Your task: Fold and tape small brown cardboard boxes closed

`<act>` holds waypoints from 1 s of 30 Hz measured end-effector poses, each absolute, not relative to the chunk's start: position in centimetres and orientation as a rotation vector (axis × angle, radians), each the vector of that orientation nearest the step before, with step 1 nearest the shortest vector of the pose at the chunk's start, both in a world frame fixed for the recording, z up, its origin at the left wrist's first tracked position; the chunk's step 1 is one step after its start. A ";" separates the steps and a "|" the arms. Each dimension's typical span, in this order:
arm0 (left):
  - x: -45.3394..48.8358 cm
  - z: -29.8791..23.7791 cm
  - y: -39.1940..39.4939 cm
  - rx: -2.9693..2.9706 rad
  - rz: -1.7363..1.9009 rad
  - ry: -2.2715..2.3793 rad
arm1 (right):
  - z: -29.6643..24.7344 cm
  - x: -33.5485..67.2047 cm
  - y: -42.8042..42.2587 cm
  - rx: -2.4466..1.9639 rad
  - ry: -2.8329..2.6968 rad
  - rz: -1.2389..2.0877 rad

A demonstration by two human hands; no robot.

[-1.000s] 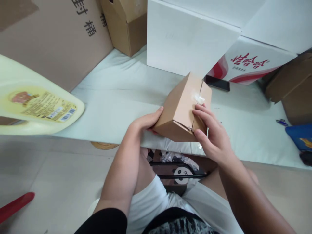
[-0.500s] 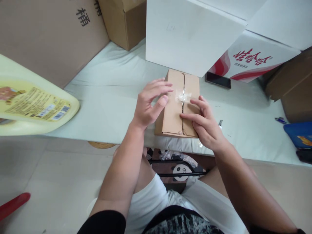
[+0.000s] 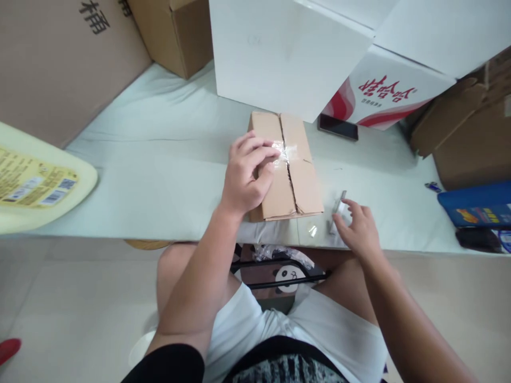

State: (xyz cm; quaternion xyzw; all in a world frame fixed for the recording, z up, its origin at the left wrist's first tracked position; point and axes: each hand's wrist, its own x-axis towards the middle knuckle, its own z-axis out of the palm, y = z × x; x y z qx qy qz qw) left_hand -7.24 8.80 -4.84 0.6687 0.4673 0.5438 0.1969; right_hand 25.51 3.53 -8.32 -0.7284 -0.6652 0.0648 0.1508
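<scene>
A small brown cardboard box [image 3: 305,186] lies on the pale green cloth, with clear tape [image 3: 290,153] across the middle of its top seam. My left hand [image 3: 249,173] rests on the box's left side, its fingers spread over the top near the tape. To the right of the box, my right hand [image 3: 361,229] is at a small cutter with a metal tip [image 3: 342,198]. Its thumb and fingers are apart around the cutter, which they partly hide. A scrap of clear tape [image 3: 312,231] lies between the box and the cutter.
White cartons [image 3: 287,58] stand behind the box, with a black phone [image 3: 338,127] at their foot. A yellow bottle [image 3: 48,181] is at the left. Blue packaging [image 3: 475,208] and a brown carton [image 3: 471,143] are at the right. The cloth's front edge runs just above my knees.
My right hand has left the box top and moved right and down to the cutter. My left hand has come down onto the box. The whole view has shifted somewhat.
</scene>
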 end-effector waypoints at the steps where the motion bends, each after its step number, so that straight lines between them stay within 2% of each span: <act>1: -7.3 -4.8 8.6 1.881 1.517 1.319 | -8.8 26.1 3.2 -2.134 -1.942 0.206; 5: -7.5 -4.9 8.0 1.912 1.505 1.335 | -8.8 26.0 2.4 -2.201 -1.954 0.362; 8: -7.6 -5.1 7.7 1.940 1.530 1.332 | -7.4 24.8 2.5 -2.177 -1.730 0.576; 11: -7.4 -5.2 7.8 1.938 1.547 1.333 | -5.9 23.6 2.5 -1.899 -1.392 0.900; 14: -7.2 -5.1 8.0 1.926 1.527 1.351 | -4.2 22.7 2.3 -1.569 -1.195 1.043; 18: -6.9 -4.9 7.9 1.925 1.498 1.365 | -0.5 20.9 2.2 -1.075 -1.421 1.109; 21: -6.8 -4.8 7.8 1.960 1.478 1.396 | 2.1 18.2 2.5 -0.853 -1.678 0.983; 26: -6.9 -4.8 7.5 2.020 1.421 1.467 | 2.2 12.5 4.1 -0.945 -1.729 0.430; 30: -7.0 -4.9 7.4 2.037 1.406 1.461 | 0.4 10.3 5.2 -1.111 -1.743 0.554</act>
